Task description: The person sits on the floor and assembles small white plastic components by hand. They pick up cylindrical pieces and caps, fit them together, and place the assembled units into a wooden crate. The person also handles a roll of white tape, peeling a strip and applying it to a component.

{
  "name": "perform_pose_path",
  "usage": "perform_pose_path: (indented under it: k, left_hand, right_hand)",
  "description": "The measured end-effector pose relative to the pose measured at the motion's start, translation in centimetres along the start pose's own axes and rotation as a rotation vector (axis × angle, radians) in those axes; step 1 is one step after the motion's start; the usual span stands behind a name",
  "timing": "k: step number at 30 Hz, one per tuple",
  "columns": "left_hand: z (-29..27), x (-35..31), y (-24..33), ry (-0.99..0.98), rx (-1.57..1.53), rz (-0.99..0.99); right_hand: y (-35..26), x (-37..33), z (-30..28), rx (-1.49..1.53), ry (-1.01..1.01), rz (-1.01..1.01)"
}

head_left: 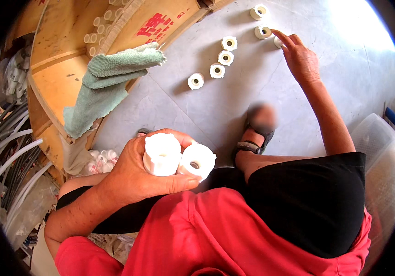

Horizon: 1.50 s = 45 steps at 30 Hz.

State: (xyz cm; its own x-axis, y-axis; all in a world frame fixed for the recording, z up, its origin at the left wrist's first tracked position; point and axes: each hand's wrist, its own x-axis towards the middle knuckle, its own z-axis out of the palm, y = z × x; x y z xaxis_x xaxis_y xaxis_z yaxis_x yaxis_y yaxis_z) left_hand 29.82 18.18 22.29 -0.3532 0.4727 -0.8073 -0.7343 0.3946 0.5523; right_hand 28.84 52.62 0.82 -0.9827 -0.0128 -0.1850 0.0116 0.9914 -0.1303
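My left hand (135, 172) is held over my lap and grips two white plastic pipe fittings (175, 157) side by side. My right hand (300, 57) is stretched far out to the grey floor (234, 106), its index finger touching a white fitting (278, 42) that it partly hides. Several more white fittings stand in a curved row on the floor: one (195, 81) nearest me, then another (217, 71), a third (225, 57), and others up to the farthest one (259, 12).
A wooden crate (64, 69) with a green cloth (110, 80) draped over its edge stands at the left, holding white tubes. Grey and white hoses (8, 147) lie at the far left. A clear plastic bag (384, 161) is at the right. My sandalled foot (255, 138) rests on the floor.
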Motion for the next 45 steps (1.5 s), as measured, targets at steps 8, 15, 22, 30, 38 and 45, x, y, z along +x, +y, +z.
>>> perform_pose_path:
  k: [8, 15, 22, 30, 38, 45]
  left_hand:
    - [0.0, 0.0, 0.4, -0.021, 0.01, -0.044]
    - [0.1, -0.4, 1.0, -0.034, 0.007, -0.099]
    - [0.4, -1.2, 1.5, -0.037, -0.092, -0.124]
    - [-0.2, -1.2, 2.1, -0.065, -0.118, -0.186]
    - [-1.7, 1.1, 2.6, -0.085, -0.117, -0.205]
    - [-1.6, 2.9, 4.0, -0.094, -0.255, -0.198]
  right_hand:
    - [-0.8, 1.0, 0.9, 0.056, 0.027, -0.081]
    - [0.6, 1.3, 0.8, 0.137, 0.034, -0.111]
    - [-0.8, -2.8, 0.3, 0.744, -0.088, 0.158]
    - [-6.7, -13.3, 6.1, 0.753, -0.228, 0.139]
    - [-8.5, -14.6, 5.3, 0.735, -0.393, -0.325]
    - [-7.6, -13.8, 6.6, 0.709, -0.372, -0.341]
